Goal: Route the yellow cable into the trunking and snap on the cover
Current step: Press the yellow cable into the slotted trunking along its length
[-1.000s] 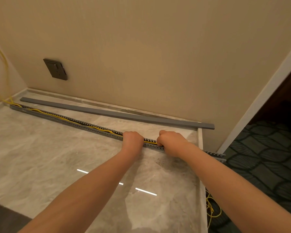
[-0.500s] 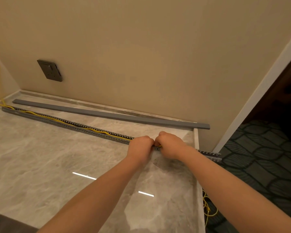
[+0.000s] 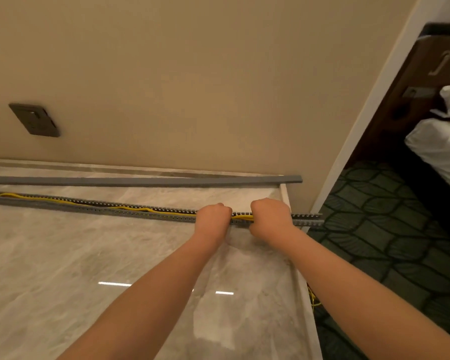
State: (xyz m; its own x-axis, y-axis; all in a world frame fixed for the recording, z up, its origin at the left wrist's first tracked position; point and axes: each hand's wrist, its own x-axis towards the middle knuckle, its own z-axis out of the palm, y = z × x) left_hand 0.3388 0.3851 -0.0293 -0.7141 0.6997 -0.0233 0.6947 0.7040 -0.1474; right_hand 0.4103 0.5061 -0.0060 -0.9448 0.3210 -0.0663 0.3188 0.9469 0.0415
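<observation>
The yellow cable (image 3: 240,217) already lay inside most of the slotted trunking (image 3: 146,215) on the marble table (image 3: 63,255). Near the trunking's right end the left hand (image 3: 213,218) and right hand (image 3: 270,216) were both curled over it, seemingly pressing the cable down; the fingers were hidden. The last stretch beyond the right hand looked unfilled. The grey cover (image 3: 146,181) lay behind the trunking, not fitted.
</observation>
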